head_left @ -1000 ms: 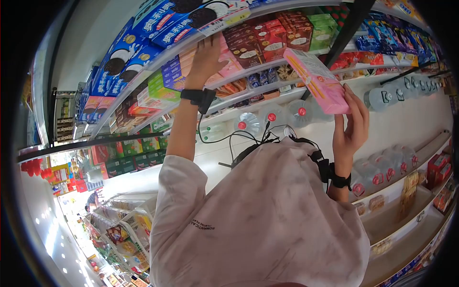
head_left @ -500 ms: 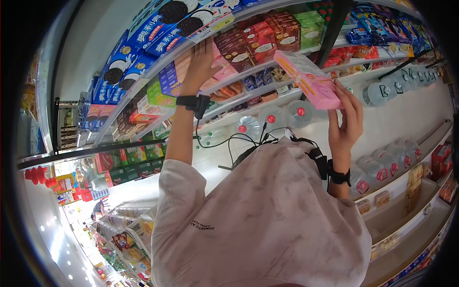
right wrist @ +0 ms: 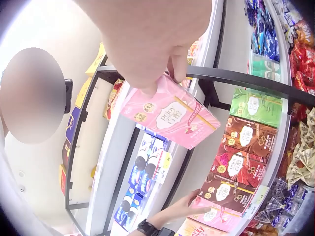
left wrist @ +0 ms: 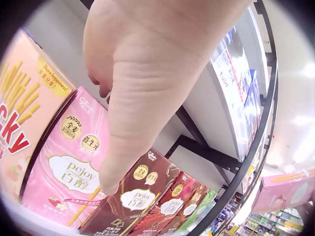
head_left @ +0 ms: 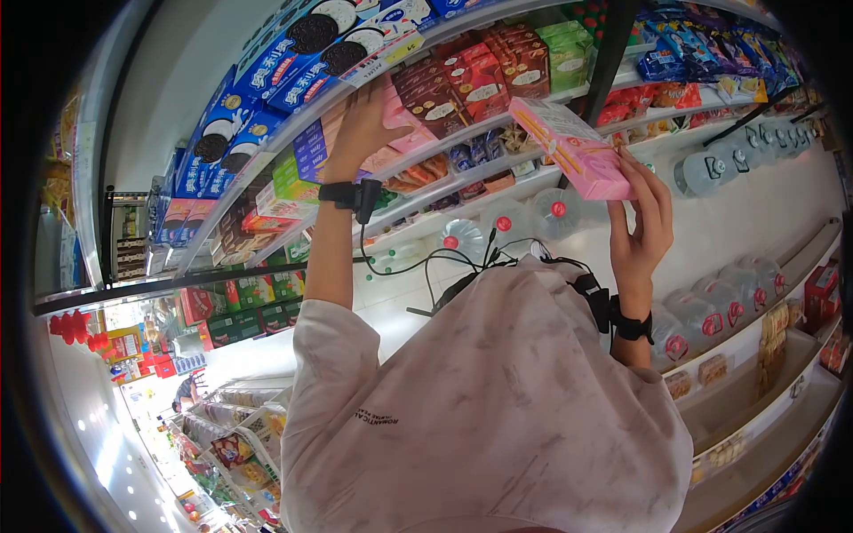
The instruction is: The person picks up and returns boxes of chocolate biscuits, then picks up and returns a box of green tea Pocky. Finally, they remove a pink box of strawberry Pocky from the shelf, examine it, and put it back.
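Shelves (head_left: 267, 151) of snacks, both arms raised

Blue cookie packs (head_left: 293, 62) fill the top row at the far left. Just to their right the left hand (head_left: 360, 124) is up at a shelved pink box (left wrist: 64, 167). In the left wrist view the thumb lies straight down the front of that box, and its tip ends near the seam with the brown boxes (head_left: 444, 89). The other fingers are bent out of sight at the top edge, so I cannot tell whether the hand grips the box or only touches it. The brown boxes stand at 3 o'clock from the shelved pink box, touching it, and the green boxes (head_left: 569, 49) follow farther along the same row.

At 3 o'clock from the left hand, off the shelves and in the air, is the held pink box (head_left: 569, 147), which is tilted. The right hand (head_left: 644, 226) grasps it from 5 o'clock, with its fingers (right wrist: 179, 64) wrapped round the lower end. Water bottles (head_left: 711, 173) lie on the shelf at 3 o'clock from this box.
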The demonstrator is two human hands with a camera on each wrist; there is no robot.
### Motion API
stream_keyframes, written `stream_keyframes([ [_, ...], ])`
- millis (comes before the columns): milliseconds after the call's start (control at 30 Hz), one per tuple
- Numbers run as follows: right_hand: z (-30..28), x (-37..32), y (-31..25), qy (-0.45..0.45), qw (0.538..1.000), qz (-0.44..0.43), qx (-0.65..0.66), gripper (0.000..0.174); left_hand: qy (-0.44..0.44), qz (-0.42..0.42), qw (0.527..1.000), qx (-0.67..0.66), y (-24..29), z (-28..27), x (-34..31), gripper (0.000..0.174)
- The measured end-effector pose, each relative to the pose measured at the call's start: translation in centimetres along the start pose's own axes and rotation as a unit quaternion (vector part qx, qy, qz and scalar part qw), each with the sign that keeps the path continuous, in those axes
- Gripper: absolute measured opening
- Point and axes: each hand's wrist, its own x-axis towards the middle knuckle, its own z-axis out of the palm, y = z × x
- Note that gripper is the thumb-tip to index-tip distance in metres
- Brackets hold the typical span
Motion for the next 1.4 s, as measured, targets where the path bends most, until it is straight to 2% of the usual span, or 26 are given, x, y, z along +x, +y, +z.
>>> stream_keyframes([
  [300, -0.6, 0.9, 0.7, -0.007, 1.0, -0.013, -0.005, 0.046, -0.02, -0.036, 0.999, -0.017, 0.1, -0.9, 1.0, 0.119],
  [500, -0.9, 1.3, 1.3, -0.013, 1.0, -0.012, -0.014, 0.046, -0.045, -0.042, 0.998, -0.032, -0.7, -1.1, 1.4, 0.117],
  [900, -1.0, 2.7, 2.8, -0.017, 0.999, -0.034, -0.011, 0.047, -0.076, -0.042, 0.992, -0.096, -0.2, -2.2, 2.0, 0.123],
  [1100, -0.4, 3.2, 3.4, -0.029, 0.999, -0.029, 0.003, 0.047, -0.05, -0.028, 0.995, -0.077, -0.9, -1.1, 1.8, 0.126],
  [1400, 0.4, 3.8, 3.7, -0.043, 0.998, -0.037, 0.017, 0.045, -0.104, -0.061, 0.992, -0.025, 0.4, -2.3, 1.2, 0.133],
])
